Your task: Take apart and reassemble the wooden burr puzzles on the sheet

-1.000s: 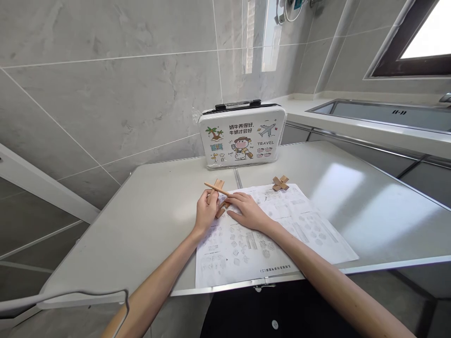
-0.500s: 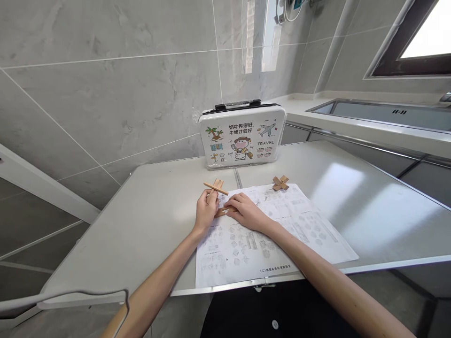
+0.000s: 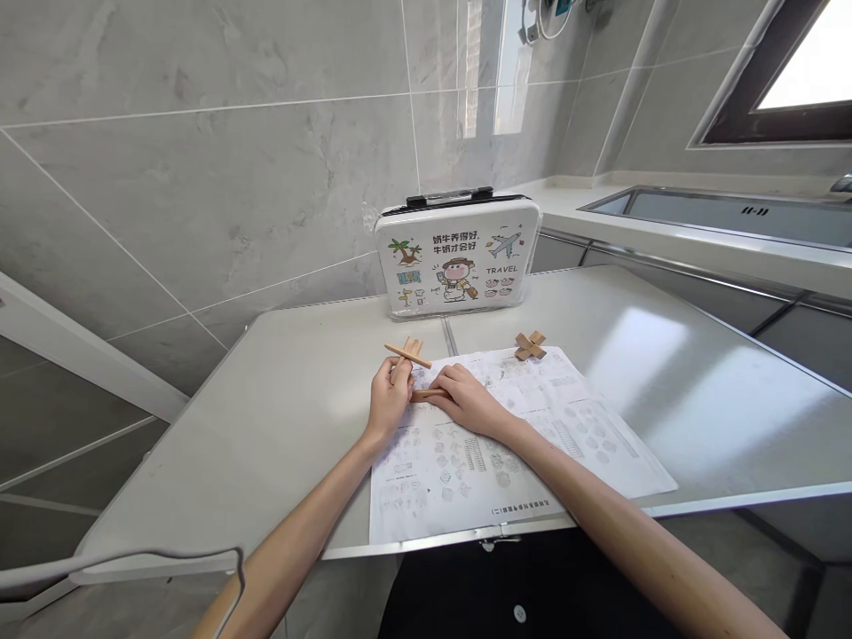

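My left hand (image 3: 391, 395) is closed on a few joined wooden puzzle pieces (image 3: 414, 351); one slim bar lies crosswise over the others above my fingertips. Between finger and thumb, my right hand (image 3: 466, 401) pinches a single wooden puzzle stick (image 3: 422, 396), whose left end reaches close to my left hand. Whether that end touches the left hand I cannot tell. Both hands are over the printed instruction sheet (image 3: 532, 461), near its upper left part. An assembled wooden cross-shaped puzzle (image 3: 531, 346) rests at the sheet's far edge, to the right of my hands.
A white cartoon-printed case (image 3: 459, 257) with a black handle stands at the back of the white folding table (image 3: 319, 373), against the tiled wall. A counter with a sink (image 3: 719, 213) runs along the right. A grey cable (image 3: 133, 555) crosses the lower left.
The stick in my right hand has been turned, so its notched face no longer shows and it looks thinner. My left hand and its pieces have hardly moved.
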Demonstrator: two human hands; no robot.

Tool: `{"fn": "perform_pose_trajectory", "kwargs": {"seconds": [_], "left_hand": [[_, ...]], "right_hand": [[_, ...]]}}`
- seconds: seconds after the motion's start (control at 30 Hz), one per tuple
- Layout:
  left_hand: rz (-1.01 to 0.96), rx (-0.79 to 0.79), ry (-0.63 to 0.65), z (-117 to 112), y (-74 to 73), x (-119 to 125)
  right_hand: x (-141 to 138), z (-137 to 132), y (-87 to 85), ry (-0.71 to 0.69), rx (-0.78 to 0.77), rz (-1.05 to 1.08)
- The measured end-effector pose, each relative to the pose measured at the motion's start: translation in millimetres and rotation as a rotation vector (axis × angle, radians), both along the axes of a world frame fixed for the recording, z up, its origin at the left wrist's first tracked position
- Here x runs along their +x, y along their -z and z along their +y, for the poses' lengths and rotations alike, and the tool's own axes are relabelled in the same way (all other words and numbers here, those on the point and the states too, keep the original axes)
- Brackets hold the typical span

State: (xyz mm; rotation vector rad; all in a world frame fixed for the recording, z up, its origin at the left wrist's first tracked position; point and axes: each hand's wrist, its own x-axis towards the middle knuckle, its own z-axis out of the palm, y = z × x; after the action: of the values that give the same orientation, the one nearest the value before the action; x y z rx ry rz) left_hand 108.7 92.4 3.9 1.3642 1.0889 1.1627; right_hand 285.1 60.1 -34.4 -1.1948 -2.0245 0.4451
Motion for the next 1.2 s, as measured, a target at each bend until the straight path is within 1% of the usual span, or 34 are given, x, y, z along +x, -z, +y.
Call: {"fn": "perform_pose_trajectory", "kwargs": {"seconds": [0.1, 0.2, 0.27, 0.37, 0.47, 0.57, 0.63, 0.7, 0.8, 0.87, 0.97, 1.2], "left_hand": [[-0.005, 0.003, -0.004, 0, -1.0, 0], [-0.026, 0.006, 0.003, 1, -0.9, -1], [-0.042, 0.004, 0.011, 1, -0.2, -2], [-0.048, 0.001, 0.017, 1, 0.5, -2], [-0.039, -0.017, 0.019, 0, -0.5, -1], [-0.025, -0.033, 0.020, 0, -2.0, 0], [-0.017, -0.034, 0.029, 0, -2.0, 1], [-0.013, -0.031, 0.039, 0, -1.1, 1], [0.002, -0.020, 0.050, 1, 1.1, 0], [0.017, -0.015, 0.057, 1, 2.6, 0], [0.038, -0.017, 0.093, 1, 4.6, 0], [0.002, -0.039, 0.250, 2, 7.8, 2]], "right_hand": [[0, 1, -4.0, 0.045, -0.036, 0.115], [2, 1, -10.4, 0.114, -0.107, 0.245], [3, 0, -15.8, 0.134, -0.162, 0.353], [5, -2, -23.8, 0.080, -0.254, 0.560], [7, -3, -29.1, 0.050, -0.379, 0.714], [8, -2, -28.8, 0.033, -0.483, 0.859], [8, 0, -26.0, -0.018, -0.511, 0.943], [8, 3, -22.6, -0.058, -0.510, 0.984], [10, 6, -19.7, -0.051, -0.515, 1.032], [11, 7, -20.1, -0.042, -0.520, 1.078], [12, 6, -23.6, -0.067, -0.513, 1.121], [8, -1, -30.0, -0.136, -0.507, 0.997]]}}
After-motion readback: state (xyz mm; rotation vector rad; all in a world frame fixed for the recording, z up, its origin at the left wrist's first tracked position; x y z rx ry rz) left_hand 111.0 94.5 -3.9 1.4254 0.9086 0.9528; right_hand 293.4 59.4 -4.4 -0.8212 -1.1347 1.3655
